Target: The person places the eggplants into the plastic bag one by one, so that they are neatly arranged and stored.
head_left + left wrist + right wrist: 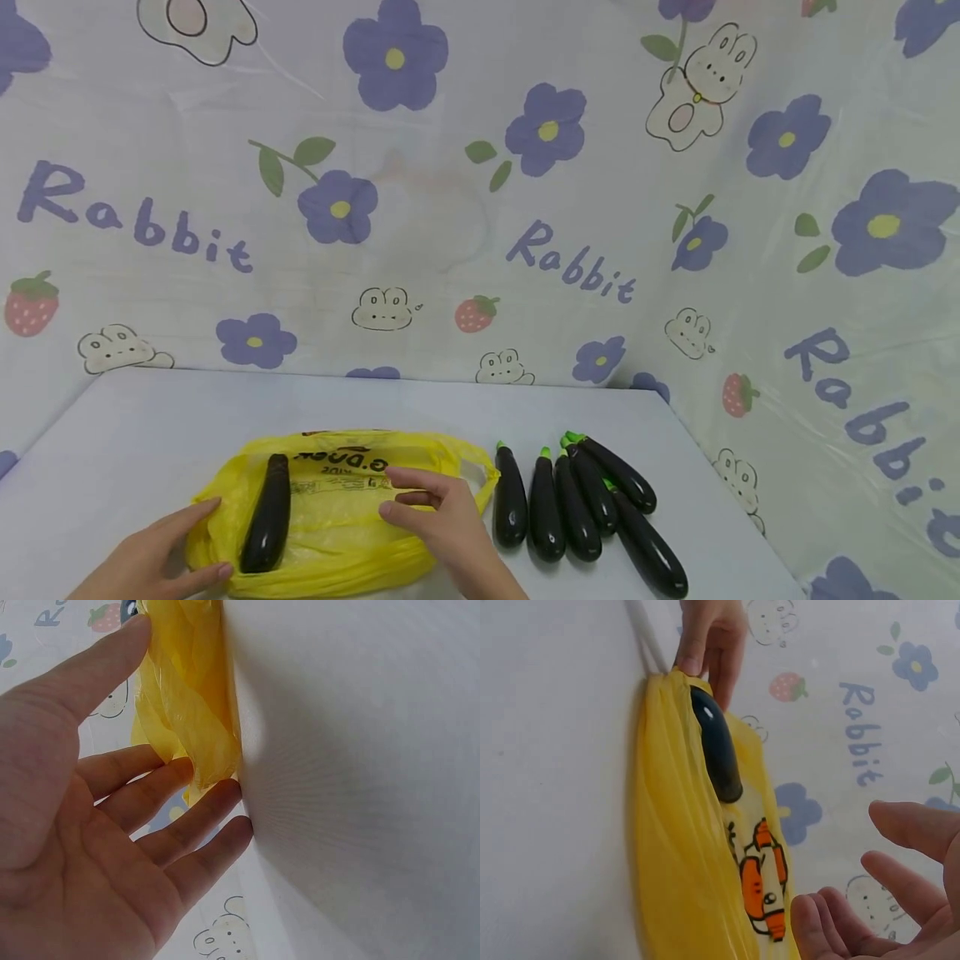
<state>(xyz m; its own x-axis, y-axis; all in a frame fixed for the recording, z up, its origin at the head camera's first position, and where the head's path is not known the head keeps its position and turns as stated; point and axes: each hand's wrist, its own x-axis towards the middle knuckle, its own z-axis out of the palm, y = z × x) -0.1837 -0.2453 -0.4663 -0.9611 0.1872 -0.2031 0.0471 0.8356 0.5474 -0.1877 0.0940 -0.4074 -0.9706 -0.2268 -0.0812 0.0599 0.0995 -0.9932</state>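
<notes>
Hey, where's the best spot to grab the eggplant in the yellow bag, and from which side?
Probably the eggplant's middle, from above and the right, with the right hand. It lies lengthwise with its top uncovered, and bare bag shows on its right, while the left hand is close on the left.

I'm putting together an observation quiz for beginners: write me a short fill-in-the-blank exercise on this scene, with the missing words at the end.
1. The plastic bag on the table is coloured ____.
2. In the head view, the cluster of eggplants lies to the ____ of the bag.
3. The right hand holds ____.
4. The purple word repeated on the backdrop is "____".

Missing words: yellow; right; nothing; Rabbit.
</notes>
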